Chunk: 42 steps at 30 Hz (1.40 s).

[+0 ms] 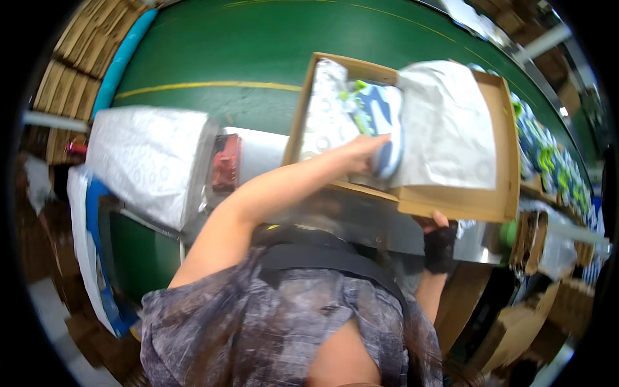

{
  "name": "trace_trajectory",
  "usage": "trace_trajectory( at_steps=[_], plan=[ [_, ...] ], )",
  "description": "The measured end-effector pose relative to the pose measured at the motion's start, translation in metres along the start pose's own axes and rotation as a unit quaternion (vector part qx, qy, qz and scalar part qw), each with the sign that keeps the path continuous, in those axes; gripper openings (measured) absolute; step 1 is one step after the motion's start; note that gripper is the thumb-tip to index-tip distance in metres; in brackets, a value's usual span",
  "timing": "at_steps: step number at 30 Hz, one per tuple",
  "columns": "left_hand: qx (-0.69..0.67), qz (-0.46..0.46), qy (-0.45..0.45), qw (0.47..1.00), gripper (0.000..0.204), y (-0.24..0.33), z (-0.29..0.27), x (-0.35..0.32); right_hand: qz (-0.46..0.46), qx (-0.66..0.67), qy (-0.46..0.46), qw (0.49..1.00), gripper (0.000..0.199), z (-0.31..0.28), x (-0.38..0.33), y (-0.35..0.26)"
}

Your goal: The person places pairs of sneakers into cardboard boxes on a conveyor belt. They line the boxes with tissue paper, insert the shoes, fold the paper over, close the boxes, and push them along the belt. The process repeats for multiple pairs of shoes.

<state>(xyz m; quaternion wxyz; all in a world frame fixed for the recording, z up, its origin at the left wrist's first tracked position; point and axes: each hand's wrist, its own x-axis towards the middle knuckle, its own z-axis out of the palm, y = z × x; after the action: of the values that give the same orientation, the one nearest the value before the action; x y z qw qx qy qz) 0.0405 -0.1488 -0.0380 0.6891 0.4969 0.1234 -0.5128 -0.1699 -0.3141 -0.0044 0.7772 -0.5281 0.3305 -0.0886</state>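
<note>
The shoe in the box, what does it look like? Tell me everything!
The shoe is blue and white with bright green bits, and looks like a sneaker. It lies on its side inside the open cardboard shoebox, on white patterned tissue paper, with more paper folded beside it. The left hand presses on it, fingers at its sole edge. The picture is blurry, so finer details don't show.

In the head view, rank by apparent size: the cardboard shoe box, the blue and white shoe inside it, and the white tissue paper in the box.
1. cardboard shoe box, clearly largest.
2. white tissue paper, covering much of the box's right half.
3. blue and white shoe, smallest, though the left hand hides part of it.
</note>
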Motion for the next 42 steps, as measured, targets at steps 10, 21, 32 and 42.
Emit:
trace_trajectory(
  at_steps=[10,21,32,42],
  plan=[
    [0.126,0.095,0.277,0.948,0.072,-0.011,0.025,0.034,0.059,0.032,-0.089,0.994,0.045,-0.007,0.008,-0.011],
    [0.096,0.409,0.078,0.904,0.059,0.002,0.003,-0.091,0.035,0.052,-0.016,0.998,0.037,-0.004,0.002,-0.012],
    [0.366,0.598,0.031,0.712,0.030,-0.010,-0.013,-0.158,0.010,0.003,-0.021,1.000,0.034,-0.007,0.005,-0.008],
    [0.305,0.557,0.019,0.772,0.039,-0.048,-0.025,-0.149,0.007,0.034,-0.001,0.999,0.026,0.003,-0.002,-0.013]
  ],
)
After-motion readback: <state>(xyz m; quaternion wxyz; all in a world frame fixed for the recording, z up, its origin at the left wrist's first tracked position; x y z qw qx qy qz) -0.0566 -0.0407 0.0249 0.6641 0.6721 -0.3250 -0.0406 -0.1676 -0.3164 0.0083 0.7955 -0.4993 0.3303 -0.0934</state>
